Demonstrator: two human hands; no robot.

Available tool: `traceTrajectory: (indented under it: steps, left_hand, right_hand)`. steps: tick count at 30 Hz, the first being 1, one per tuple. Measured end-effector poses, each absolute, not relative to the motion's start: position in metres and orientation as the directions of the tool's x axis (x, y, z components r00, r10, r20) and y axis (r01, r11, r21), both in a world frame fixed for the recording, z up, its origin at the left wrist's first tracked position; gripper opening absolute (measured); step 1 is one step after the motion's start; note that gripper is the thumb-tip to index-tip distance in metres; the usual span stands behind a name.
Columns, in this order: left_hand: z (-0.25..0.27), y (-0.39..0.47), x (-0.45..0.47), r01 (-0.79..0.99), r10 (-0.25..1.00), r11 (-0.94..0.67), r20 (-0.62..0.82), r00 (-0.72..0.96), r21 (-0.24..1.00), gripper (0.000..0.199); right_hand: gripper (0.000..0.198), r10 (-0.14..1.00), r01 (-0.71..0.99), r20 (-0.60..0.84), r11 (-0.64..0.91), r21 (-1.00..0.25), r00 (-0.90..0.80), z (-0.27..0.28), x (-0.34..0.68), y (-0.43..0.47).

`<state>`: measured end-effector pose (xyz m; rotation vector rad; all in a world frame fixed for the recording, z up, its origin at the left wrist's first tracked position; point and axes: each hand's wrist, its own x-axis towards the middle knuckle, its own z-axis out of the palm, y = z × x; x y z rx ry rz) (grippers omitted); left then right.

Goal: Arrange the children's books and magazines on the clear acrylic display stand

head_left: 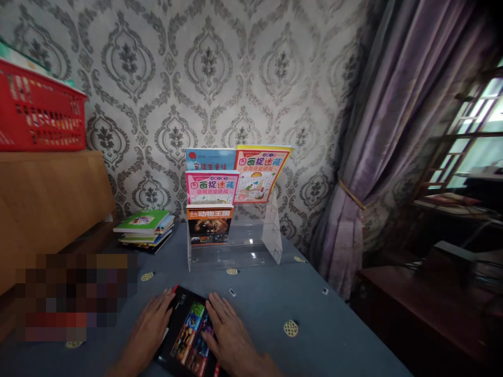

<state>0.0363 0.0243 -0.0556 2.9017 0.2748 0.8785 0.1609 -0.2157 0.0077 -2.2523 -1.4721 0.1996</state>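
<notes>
A black book point(181, 337) with bright picture panels on its cover lies at an angle on the blue cloth. My left hand point(151, 327) is along the book's left edge, its fingers stretched toward the red-tipped top corner. Over the right edge lies my right hand point(231, 332), fingers extended and thumb on the cover. Beyond them stands a clear stepped rack point(272, 230). It carries a lion-covered book point(210, 225) in front, a pink book point(212, 187) above it, a blue book point(210, 158) behind and another pink book point(257, 175) at upper right.
Several books in a stack point(143, 230), green one on top, lie left of the rack. A red basket point(43, 112) sits on a wooden cabinet point(51, 204) at the left. Purple curtains point(341, 209) hang to the right of the table point(314, 314). A patch at lower left is pixelated.
</notes>
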Motion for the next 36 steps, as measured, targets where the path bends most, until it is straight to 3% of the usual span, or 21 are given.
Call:
traceTrajectory:
  steps: [3,7,10,15,20,24,27,32,36]
  left_hand:
    - [-0.058,0.034,0.027,0.132,0.164,-0.986,0.551,0.818,0.099,0.042]
    - [-0.054,0.031,0.021,0.144,0.152,-0.988,0.519,0.841,0.056,0.045]
    - [-0.047,0.025,0.02,0.177,0.189,-0.982,0.478,0.858,0.071,0.051]
    - [-0.038,0.019,0.017,0.195,0.222,-0.975,0.418,0.881,0.107,0.051]
    - [-0.024,0.016,0.012,0.194,0.206,-0.979,0.352,0.913,0.071,0.054]
    - [-0.021,0.006,0.011,0.192,0.189,-0.981,0.354,0.916,0.026,0.048]
    - [-0.024,-0.011,0.006,0.07,0.085,-0.996,0.369,0.926,0.054,0.038]
    - [-0.015,-0.035,-0.01,-0.12,-0.074,-0.975,0.233,0.97,0.186,0.072]
    - [0.002,-0.036,-0.01,-0.116,-0.088,-0.967,0.128,0.988,0.229,0.072]
  right_hand:
    - [0.058,0.914,0.866,0.135,-0.303,-0.398,0.382,0.007,0.159,-0.221]
    - [0.061,0.964,0.938,0.176,-0.138,-0.319,0.201,-0.005,0.152,-0.231]
    - [0.067,0.972,0.971,0.235,0.039,-0.238,0.018,-0.022,0.141,-0.235]
    - [0.055,0.934,0.967,0.315,0.218,-0.13,-0.169,-0.039,0.128,-0.242]
    - [0.063,0.957,0.97,0.261,0.172,-0.172,-0.123,-0.033,0.134,-0.268]
    - [0.075,0.99,0.975,0.133,-0.026,-0.221,0.056,-0.024,0.142,-0.289]
    - [0.083,0.989,0.962,0.071,-0.109,-0.249,0.131,-0.015,0.143,-0.296]
    - [0.076,0.977,0.942,0.089,-0.158,-0.295,0.192,0.0,0.134,-0.297]
    - [0.064,0.973,0.936,0.085,-0.181,-0.302,0.215,0.009,0.13,-0.294]
